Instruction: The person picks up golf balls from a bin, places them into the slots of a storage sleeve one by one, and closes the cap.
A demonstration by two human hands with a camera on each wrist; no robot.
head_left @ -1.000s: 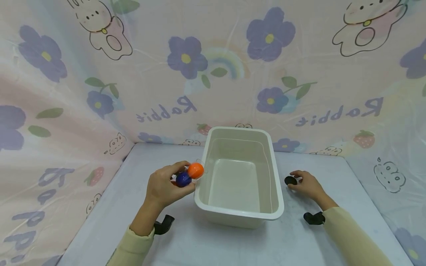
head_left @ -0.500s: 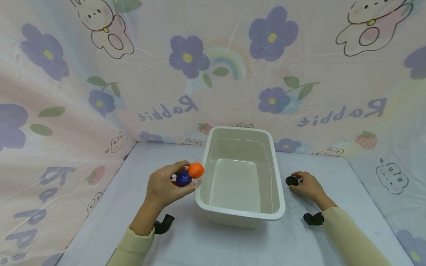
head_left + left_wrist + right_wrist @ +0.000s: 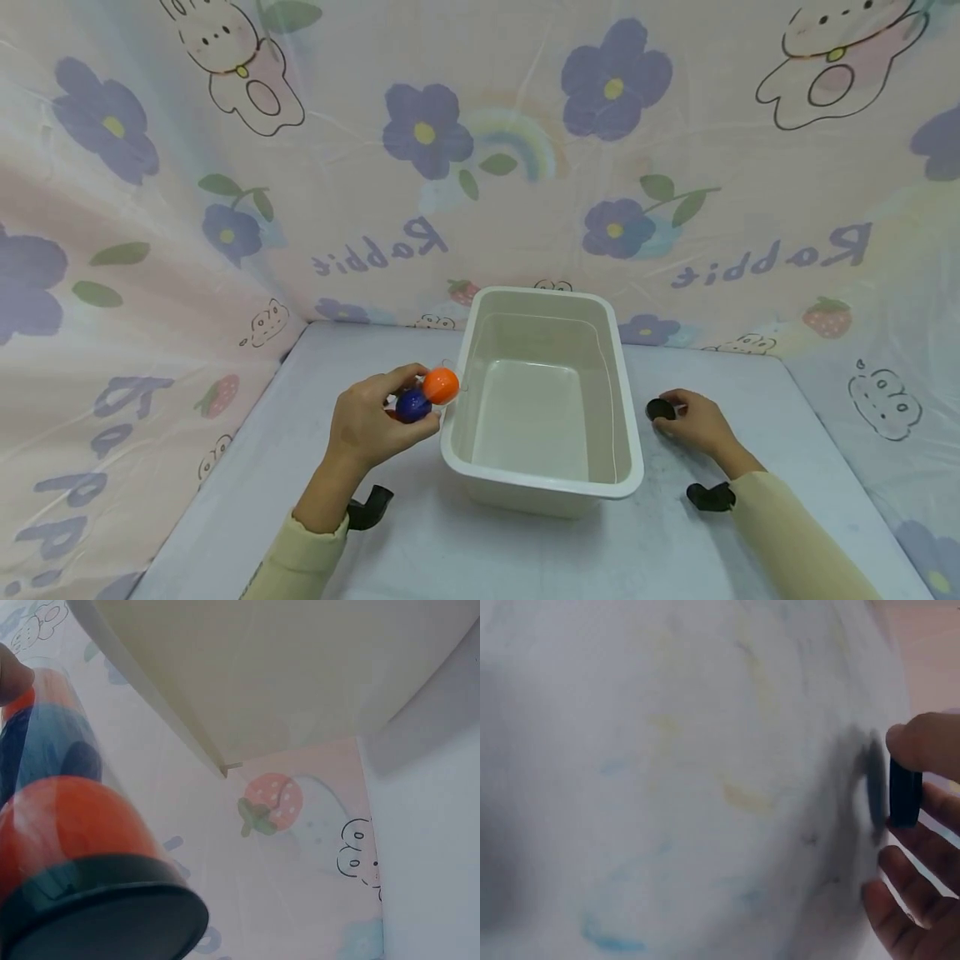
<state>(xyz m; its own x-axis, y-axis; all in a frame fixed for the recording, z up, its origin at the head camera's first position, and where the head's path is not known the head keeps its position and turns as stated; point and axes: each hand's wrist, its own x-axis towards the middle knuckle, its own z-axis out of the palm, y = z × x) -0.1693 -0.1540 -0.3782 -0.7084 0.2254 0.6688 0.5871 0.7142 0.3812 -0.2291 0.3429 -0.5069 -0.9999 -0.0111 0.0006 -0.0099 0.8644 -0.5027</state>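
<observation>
In the head view my left hand [image 3: 375,417] grips a clear tube at the left rim of a cream plastic tub [image 3: 542,490]. An orange ball [image 3: 441,385] and a dark blue ball [image 3: 413,405] show inside it. The left wrist view shows the see-through tube [image 3: 64,739] from below, with orange and blue balls and a dark end [image 3: 112,919] towards the camera. On the tub's right, my right hand [image 3: 697,422] pinches a small round black lid [image 3: 660,409]. Seen edge-on in the right wrist view, the lid [image 3: 905,795] sits between thumb and fingers, close to the white tabletop.
The tub stands on a white table [image 3: 405,533], with nothing seen inside. A patterned curtain [image 3: 517,208] with flowers and rabbits closes off the back and sides. Black wrist mounts [image 3: 370,507] stick out below each sleeve.
The right hand with the black lid has shifted very slightly to the right. The left hand and its tube hold still. The head view has moved a little.
</observation>
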